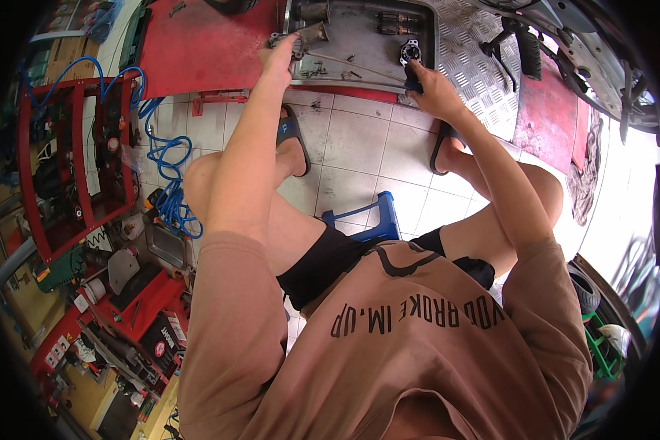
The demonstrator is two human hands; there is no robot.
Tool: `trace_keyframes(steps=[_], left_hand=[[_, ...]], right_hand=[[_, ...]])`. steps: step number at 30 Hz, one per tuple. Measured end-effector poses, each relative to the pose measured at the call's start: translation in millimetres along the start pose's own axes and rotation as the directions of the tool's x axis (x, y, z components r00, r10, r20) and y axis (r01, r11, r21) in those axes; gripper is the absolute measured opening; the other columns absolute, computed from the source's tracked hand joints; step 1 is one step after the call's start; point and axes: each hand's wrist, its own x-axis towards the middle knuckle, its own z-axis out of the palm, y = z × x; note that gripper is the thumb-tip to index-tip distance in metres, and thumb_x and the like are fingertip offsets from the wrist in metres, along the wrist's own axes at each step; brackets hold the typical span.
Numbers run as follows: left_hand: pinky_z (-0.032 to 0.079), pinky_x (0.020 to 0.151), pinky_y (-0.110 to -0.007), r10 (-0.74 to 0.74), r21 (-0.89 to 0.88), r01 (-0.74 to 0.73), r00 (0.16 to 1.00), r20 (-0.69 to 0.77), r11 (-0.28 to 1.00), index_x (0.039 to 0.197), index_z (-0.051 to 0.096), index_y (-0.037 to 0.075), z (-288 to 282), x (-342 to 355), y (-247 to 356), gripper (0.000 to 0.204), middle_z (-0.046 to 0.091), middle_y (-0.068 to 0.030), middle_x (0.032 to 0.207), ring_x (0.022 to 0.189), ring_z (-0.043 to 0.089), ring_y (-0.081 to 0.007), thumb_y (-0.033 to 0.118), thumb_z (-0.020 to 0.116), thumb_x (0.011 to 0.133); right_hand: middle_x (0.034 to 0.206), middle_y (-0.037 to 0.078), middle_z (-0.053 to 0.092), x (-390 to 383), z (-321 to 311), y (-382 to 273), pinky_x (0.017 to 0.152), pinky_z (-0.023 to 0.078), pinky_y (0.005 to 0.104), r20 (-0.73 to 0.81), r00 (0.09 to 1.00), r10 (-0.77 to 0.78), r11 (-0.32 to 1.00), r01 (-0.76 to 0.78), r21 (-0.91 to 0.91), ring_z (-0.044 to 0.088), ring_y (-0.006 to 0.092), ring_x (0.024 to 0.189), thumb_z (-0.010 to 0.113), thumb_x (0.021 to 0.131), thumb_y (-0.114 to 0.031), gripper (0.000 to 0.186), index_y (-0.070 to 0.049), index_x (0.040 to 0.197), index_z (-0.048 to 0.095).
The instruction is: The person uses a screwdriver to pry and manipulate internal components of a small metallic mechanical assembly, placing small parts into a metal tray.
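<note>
My left hand [279, 64] is closed round a grey metal motor part [295, 45] over the left side of a metal tray [434, 37]. In my right hand [434, 92], fingers wrapped round its dark handle, is a long screwdriver [359, 67]. Its thin shaft runs leftward across the tray to the part; whether the tip touches is too small to tell. Just beyond my right hand lies a round black-and-silver part [411, 51]. Cylindrical dark parts [396, 23] rest at the tray's far side, and several small screws [315, 71] lie in its near left area.
A red platform [198, 51] and silver tread plate [484, 88] flank the tray. Between my legs stands a blue plastic stool [381, 216]. A coiled blue hose [172, 176] and a red rack [81, 161] are at left, a vehicle [587, 51] at upper right.
</note>
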Motion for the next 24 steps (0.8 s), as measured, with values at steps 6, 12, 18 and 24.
trace_keyframes(steps=[6,12,18,24], left_hand=[[0.049,0.056,-0.029,0.013,0.004,-0.013,1.000,0.010,1.000,0.090,0.059,0.004,-1,-1,-1,0.029,0.066,-0.0058,0.082,0.066,0.063,-0.0148,0.014,0.079,0.073],[0.049,0.057,-0.028,0.028,0.031,-0.029,0.999,0.037,0.999,0.090,0.059,0.004,-3,3,-6,0.028,0.066,-0.0061,0.083,0.067,0.063,-0.0144,0.014,0.078,0.073],[0.049,0.059,-0.029,0.060,0.093,-0.065,0.996,0.059,0.994,0.094,0.062,0.003,-4,5,-11,0.027,0.066,-0.0060,0.086,0.070,0.063,-0.0140,0.013,0.077,0.073],[0.049,0.061,-0.031,0.091,0.105,-0.096,0.995,0.052,0.990,0.095,0.064,0.000,-1,-4,-8,0.028,0.066,-0.0062,0.086,0.071,0.062,-0.0141,0.010,0.077,0.072]], right_hand=[[0.097,0.024,0.064,6,-8,-8,0.078,0.050,0.0459,0.101,0.993,0.067,0.998,-0.066,-0.015,0.061,0.0412,0.090,0.066,0.076,-0.015,0.049,0.003,0.118,0.052],[0.098,0.022,0.064,3,-4,-2,0.078,0.050,0.0460,0.101,0.991,0.089,0.993,-0.081,-0.081,0.061,0.0398,0.093,0.065,0.076,-0.012,0.056,0.001,0.128,0.046],[0.097,0.022,0.064,2,-11,-17,0.079,0.051,0.0464,0.102,0.982,0.162,0.980,-0.147,-0.136,0.062,0.0392,0.092,0.064,0.077,-0.015,0.058,-0.003,0.131,0.046],[0.097,0.021,0.065,4,-15,-25,0.079,0.052,0.0469,0.230,0.939,0.257,0.956,-0.212,-0.205,0.063,0.0387,0.092,0.065,0.076,-0.019,0.057,-0.007,0.130,0.047]])
